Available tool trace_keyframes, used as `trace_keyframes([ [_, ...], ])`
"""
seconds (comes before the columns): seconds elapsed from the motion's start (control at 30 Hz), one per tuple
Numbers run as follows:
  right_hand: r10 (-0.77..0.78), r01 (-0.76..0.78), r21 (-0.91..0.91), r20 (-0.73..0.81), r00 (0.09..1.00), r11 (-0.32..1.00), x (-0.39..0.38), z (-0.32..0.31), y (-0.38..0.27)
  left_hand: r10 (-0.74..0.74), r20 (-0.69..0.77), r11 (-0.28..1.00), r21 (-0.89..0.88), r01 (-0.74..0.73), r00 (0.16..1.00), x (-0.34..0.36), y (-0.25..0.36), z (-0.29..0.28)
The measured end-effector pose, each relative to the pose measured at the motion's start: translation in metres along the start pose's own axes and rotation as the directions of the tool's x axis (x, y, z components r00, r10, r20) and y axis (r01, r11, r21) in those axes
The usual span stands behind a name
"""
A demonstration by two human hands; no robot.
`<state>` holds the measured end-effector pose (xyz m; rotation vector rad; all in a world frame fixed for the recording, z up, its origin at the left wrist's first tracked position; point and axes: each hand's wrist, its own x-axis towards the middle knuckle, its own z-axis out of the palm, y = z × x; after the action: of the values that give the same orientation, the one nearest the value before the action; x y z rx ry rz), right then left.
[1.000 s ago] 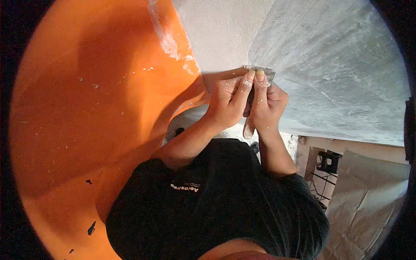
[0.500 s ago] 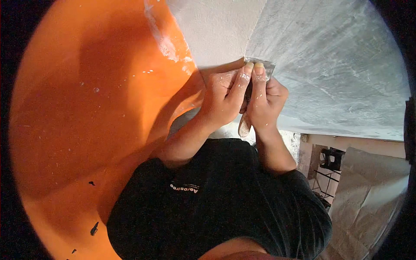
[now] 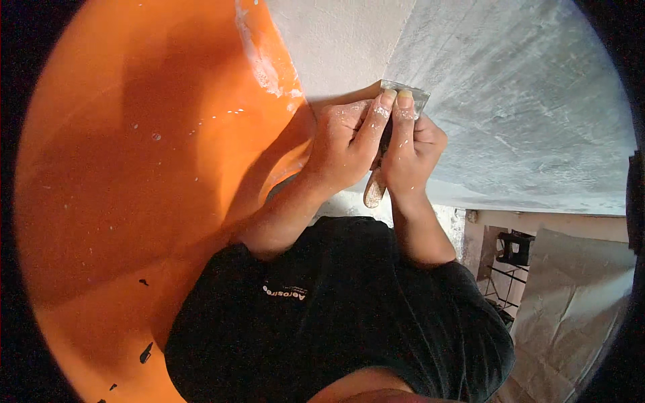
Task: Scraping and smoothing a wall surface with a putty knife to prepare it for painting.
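Note:
Both of my hands are closed around one putty knife [image 3: 374, 191], whose pale, white-smeared handle end sticks out below them. Its flat grey metal blade points away from me and lies at the edge between the off-white surface [image 3: 342, 47] and the grey plastered surface [image 3: 510, 101]. My left hand [image 3: 344, 142] grips it from the left, and my right hand [image 3: 413, 156] from the right. The two thumbs lie side by side along the blade, flecked with white. The fingers underneath are mostly hidden.
On the left spreads an orange wall [image 3: 101, 188], with white smears along its far edge and dark marks lower down. At the lower right hangs a grey sheet [image 3: 571, 302], beside a black rack [image 3: 507, 272] holding a dark object [image 3: 515, 248].
The putty knife and both hands have moved slightly farther from me. Its handle end has swung a little to the left; the grip looks the same.

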<state>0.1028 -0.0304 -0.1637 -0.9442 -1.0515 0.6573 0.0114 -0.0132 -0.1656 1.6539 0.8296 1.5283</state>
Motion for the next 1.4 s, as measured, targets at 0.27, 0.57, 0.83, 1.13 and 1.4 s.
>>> trace_keyframes([
  [0.27,0.053,-0.059,0.069,0.080,0.995,0.996,-0.003,-0.015,-0.003,0.045,0.016,0.999,0.008,-0.045,0.999,-0.008,-0.012,0.007],
  [0.57,0.235,-0.281,0.140,0.277,0.932,0.949,-0.037,-0.042,0.024,0.107,0.027,0.992,0.063,-0.108,0.994,-0.049,-0.056,-0.008],
  [0.83,0.397,-0.464,0.044,0.448,0.801,0.885,-0.054,-0.026,0.040,-0.298,-0.279,0.948,0.031,0.318,0.913,-0.079,-0.035,-0.154],
  [1.13,0.388,-0.482,-0.081,0.715,0.581,0.872,-0.070,0.001,0.055,0.214,-0.696,0.768,0.554,0.322,0.686,-0.180,0.006,-0.314],
  [1.4,0.436,-0.527,-0.174,0.793,0.426,0.832,-0.078,0.015,0.067,0.453,-0.874,0.670,0.463,0.580,0.174,-0.226,0.123,-0.316],
])
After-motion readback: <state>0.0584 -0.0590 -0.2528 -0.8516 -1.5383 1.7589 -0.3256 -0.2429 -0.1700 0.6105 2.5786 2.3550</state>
